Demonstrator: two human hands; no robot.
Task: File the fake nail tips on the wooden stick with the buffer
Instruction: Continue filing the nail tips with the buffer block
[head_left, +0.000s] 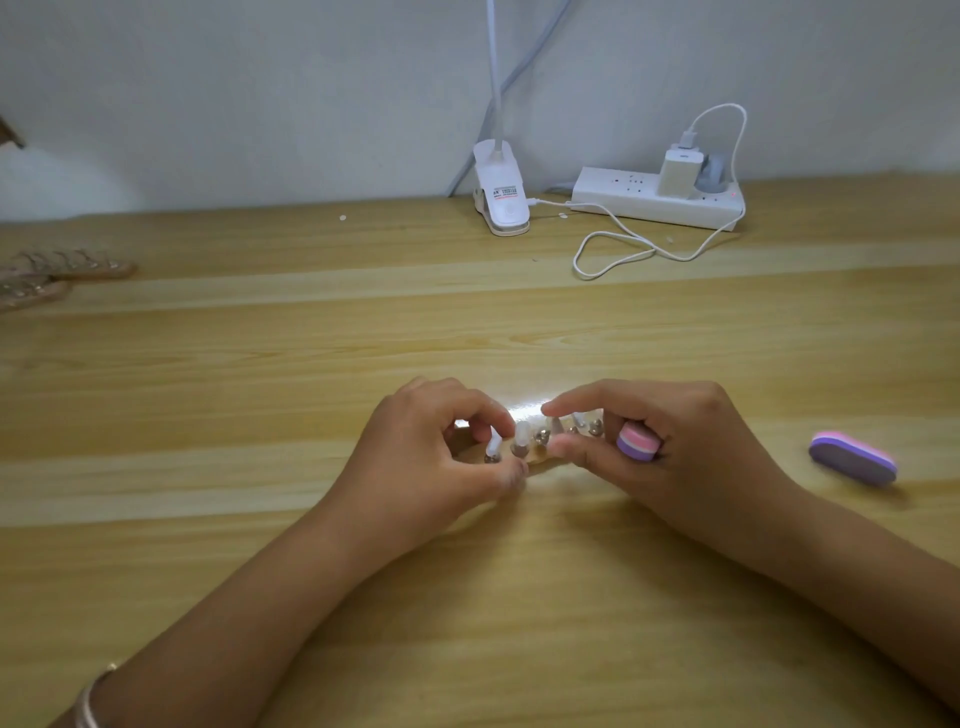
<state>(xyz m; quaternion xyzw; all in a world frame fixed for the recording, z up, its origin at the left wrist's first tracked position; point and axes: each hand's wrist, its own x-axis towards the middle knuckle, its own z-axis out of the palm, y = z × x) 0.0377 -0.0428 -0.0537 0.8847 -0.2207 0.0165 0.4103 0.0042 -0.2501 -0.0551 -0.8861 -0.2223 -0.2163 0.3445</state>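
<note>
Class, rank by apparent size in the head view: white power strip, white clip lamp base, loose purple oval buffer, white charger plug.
white power strip
white clip lamp base and loose purple oval buffer: alike; buffer nearer, so unsure
white charger plug

Two bare forearms show, the left forearm (249, 597) toward 7 o'clock of the view and the right forearm (831, 561) toward 4 o'clock. Each ends in a bare hand near the centre, the left hand (441, 452) and the right hand (685, 441). A thin silvery bangle (89, 699) circles the left wrist far out at 7 o'clock, a plain band with a faint shine.
</note>
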